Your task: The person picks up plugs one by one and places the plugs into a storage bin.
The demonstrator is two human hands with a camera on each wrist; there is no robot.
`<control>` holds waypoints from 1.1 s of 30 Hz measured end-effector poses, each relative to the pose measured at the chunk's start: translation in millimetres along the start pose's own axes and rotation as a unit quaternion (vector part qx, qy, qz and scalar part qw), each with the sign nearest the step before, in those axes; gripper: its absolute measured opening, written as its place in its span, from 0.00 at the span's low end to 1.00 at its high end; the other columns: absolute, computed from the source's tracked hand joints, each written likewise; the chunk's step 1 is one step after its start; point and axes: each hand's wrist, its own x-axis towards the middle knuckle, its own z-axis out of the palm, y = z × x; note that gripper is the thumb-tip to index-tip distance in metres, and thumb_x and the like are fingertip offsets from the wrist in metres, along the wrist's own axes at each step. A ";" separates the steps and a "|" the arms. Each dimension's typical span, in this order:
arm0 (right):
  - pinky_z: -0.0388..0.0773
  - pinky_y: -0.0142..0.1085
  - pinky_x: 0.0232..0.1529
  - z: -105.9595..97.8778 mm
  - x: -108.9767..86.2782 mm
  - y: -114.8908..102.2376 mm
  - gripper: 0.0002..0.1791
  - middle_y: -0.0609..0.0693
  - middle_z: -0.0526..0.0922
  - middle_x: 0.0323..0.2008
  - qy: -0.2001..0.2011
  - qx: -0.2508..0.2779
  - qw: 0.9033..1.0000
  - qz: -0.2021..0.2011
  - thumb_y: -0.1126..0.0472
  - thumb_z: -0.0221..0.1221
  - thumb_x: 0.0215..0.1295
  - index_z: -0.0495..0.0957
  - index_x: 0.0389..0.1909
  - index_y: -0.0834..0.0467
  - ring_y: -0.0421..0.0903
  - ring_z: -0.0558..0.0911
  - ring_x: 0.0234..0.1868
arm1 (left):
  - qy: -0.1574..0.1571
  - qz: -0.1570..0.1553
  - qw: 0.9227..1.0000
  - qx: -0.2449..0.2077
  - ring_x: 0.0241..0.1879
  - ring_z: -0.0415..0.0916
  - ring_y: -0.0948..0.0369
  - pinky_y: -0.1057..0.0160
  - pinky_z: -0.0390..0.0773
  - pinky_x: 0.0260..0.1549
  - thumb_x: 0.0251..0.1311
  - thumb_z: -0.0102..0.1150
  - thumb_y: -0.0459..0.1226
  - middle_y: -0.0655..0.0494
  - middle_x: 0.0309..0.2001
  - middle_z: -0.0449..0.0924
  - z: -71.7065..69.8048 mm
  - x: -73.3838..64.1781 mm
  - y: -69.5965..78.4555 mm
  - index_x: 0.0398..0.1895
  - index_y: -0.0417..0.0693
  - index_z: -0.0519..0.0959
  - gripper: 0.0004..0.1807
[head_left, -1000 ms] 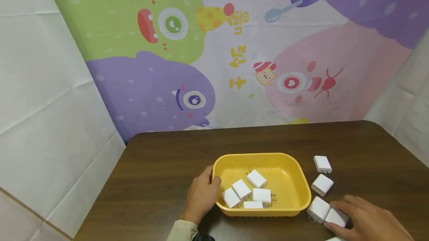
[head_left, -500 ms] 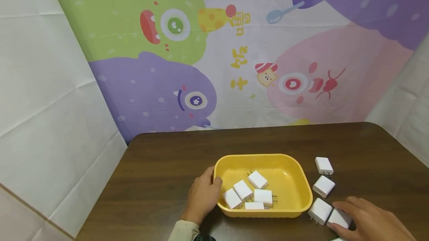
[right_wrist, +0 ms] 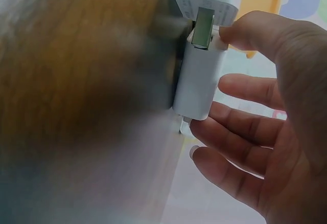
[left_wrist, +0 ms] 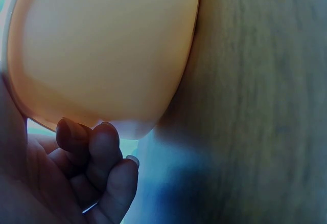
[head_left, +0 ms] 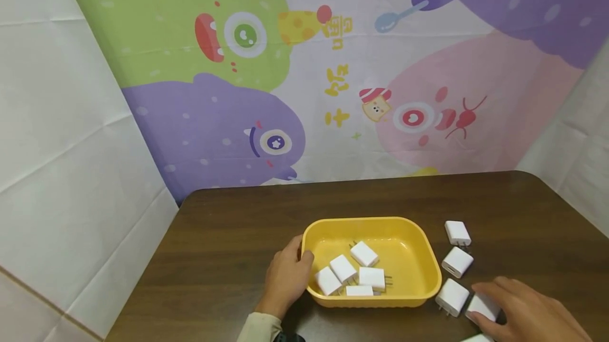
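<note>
My left hand (head_left: 287,278) grips the left rim of a yellow plastic basin (head_left: 371,302), thumb over the edge and fingers outside; the left wrist view shows the fingers curled against the basin's outer wall (left_wrist: 112,45). Inside the basin lie several white charger plugs (head_left: 372,278) with metal prongs. To the right of it, my right hand (head_left: 528,307) pinches another white charger plug (head_left: 482,307) on the table. In the right wrist view, the thumb is at one end of that plug (right_wrist: 196,83) and fingers at its other end.
Beside the held plug lies a loose charger plug (head_left: 452,297). Two more, a middle one (head_left: 458,262) and a far one (head_left: 458,232), line the basin's right side. Another plug (head_left: 478,338) is cut off at the bottom edge. A cartoon-printed sheet (head_left: 333,151) hangs behind the brown table (head_left: 228,236).
The plug in my right hand has shifted slightly right, opening a gap from the plug beside it. My left hand and the basin stay in place.
</note>
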 end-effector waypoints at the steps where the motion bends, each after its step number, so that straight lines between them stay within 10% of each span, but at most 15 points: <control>1: 0.81 0.53 0.37 -0.6 -0.3 -0.4 0.36 0.43 0.81 0.43 0.001 -0.002 1.000 -0.002 0.27 0.65 0.50 0.83 0.50 0.50 0.45 0.79 0.40 | 0.000 0.000 1.000 0.000 0.46 0.80 0.53 0.45 0.75 0.47 0.65 0.51 0.44 0.56 0.49 0.85 -0.1 -0.1 0.0 0.61 0.54 0.79 0.22; 22: 0.80 0.57 0.37 -13.4 0.5 -4.7 0.39 0.50 0.82 0.43 -0.023 -0.007 0.999 0.032 0.28 0.65 0.51 0.82 0.52 0.56 0.51 0.81 0.41 | -0.013 -0.010 1.000 -0.006 0.49 0.80 0.54 0.43 0.74 0.50 0.66 0.51 0.44 0.56 0.52 0.84 -2.3 -0.2 1.1 0.63 0.53 0.78 0.23; 33: 0.80 0.55 0.34 -18.2 1.2 -9.3 0.33 0.50 0.82 0.37 0.081 -0.008 0.996 0.038 0.32 0.67 0.52 0.83 0.45 0.56 0.49 0.80 0.36 | -0.016 -0.004 1.000 -0.009 0.49 0.80 0.54 0.44 0.74 0.49 0.66 0.51 0.44 0.55 0.51 0.84 -2.4 -0.6 0.8 0.63 0.52 0.78 0.23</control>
